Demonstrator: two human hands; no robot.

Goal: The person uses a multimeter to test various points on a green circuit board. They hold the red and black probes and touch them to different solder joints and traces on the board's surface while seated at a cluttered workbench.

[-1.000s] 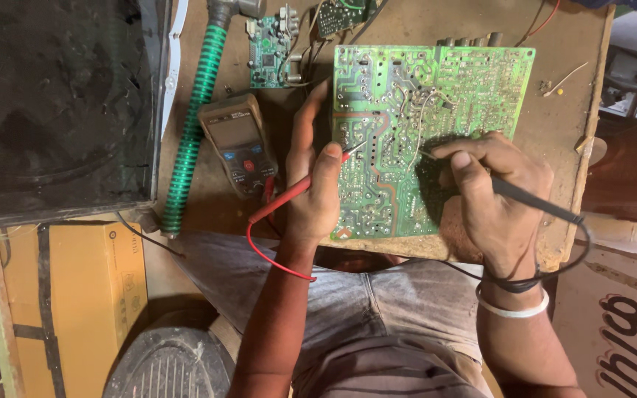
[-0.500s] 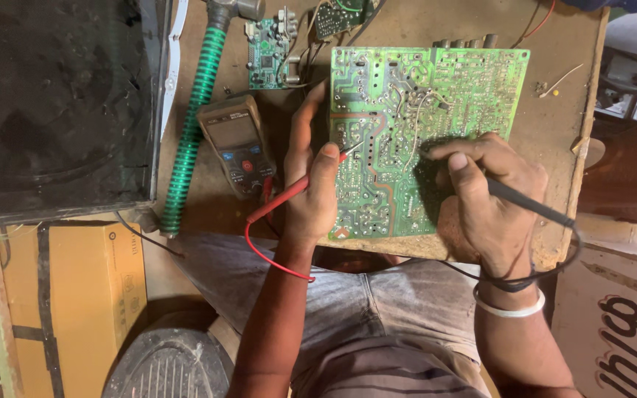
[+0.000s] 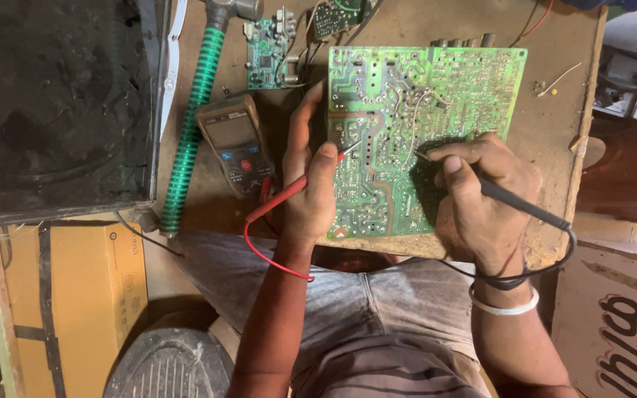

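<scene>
Both probes are down on the green circuit board now, left hand pinching the red probe, right hand pinching the black probe, meter unread, plenty of joints left.

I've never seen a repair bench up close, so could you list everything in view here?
Big circuit board: one, green, solder side up on the wooden bench.
Small circuit boards: two, green, at the bench's far edge.
Meter: one, brown and grey, left of the big board.
Ribbed hose: one, green, beside the meter.
Dark screen panel: one, black, far left.
Cardboard box: one, yellow, lower left.
Red probe: one, tip on the big board.
Black probe: one, tip on the big board.
Bangle: one, white, right wrist.
Left hand: pinches the red probe.
Right hand: holds the black probe like a pen.
</scene>
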